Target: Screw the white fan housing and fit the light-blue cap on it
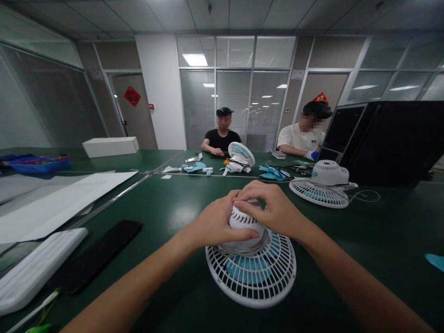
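Observation:
A small white electric fan lies on the green table right in front of me, its round grille low and its vented motor housing raised. Pale blue blades show through the grille bars. My left hand curls round the left of the housing, thumb across its front. Over the top and right side, my right hand closes on the same housing, its thumb beside the vent slots. The hands meet at the top, where fingers hide part of the housing. A thin cord is wound round the base of the housing.
Another white fan lies to the right near a black computer case. Across the green table, two people sit near a third fan and blue blades. A black phone and white power strip-like block lie left.

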`<state>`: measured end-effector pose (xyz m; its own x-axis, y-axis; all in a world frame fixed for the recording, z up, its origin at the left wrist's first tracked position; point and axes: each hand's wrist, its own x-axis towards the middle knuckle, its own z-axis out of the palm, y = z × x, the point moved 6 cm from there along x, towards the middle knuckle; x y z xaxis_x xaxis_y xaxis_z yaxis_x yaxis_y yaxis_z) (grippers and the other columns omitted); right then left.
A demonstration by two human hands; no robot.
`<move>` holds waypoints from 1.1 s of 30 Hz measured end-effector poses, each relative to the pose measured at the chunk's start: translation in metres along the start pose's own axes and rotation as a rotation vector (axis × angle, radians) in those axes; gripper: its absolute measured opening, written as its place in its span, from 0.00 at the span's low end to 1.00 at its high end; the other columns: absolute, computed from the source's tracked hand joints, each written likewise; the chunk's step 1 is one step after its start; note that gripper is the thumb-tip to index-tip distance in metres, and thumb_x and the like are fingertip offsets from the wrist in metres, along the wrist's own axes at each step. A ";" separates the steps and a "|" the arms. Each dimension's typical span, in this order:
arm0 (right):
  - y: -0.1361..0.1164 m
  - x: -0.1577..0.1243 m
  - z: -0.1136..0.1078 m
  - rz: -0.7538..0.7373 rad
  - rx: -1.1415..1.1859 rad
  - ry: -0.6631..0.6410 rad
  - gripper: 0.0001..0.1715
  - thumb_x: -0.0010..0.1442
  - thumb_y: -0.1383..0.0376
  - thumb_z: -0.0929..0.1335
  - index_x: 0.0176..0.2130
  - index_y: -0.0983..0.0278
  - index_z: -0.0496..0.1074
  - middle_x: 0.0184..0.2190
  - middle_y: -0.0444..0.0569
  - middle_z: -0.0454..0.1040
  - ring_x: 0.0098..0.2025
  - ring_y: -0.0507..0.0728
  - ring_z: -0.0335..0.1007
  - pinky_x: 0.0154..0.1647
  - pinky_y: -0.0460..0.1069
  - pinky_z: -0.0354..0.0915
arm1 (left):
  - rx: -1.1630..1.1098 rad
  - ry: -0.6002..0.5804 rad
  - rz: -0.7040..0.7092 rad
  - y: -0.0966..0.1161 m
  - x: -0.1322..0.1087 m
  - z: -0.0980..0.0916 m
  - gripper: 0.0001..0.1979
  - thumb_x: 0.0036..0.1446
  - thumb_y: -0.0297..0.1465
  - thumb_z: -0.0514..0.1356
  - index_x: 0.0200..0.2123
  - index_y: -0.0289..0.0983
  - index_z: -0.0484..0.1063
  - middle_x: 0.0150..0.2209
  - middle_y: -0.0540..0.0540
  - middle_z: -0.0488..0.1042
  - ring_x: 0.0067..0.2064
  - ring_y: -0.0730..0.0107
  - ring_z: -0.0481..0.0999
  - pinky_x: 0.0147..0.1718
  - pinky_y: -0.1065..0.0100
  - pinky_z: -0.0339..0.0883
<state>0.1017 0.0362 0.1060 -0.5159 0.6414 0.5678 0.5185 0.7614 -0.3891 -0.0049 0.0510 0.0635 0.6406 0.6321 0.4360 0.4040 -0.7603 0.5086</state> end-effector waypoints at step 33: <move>0.000 -0.018 0.014 -0.069 -0.092 0.216 0.09 0.61 0.67 0.66 0.34 0.67 0.77 0.36 0.53 0.75 0.39 0.58 0.70 0.42 0.54 0.65 | -0.006 0.030 -0.022 -0.003 -0.002 0.001 0.32 0.49 0.40 0.66 0.55 0.38 0.60 0.52 0.39 0.72 0.49 0.49 0.75 0.48 0.51 0.69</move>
<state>0.1010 0.0258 0.0855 -0.3996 0.5463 0.7362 0.5521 0.7845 -0.2825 -0.0066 0.0519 0.0605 0.6115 0.6530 0.4468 0.4137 -0.7453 0.5229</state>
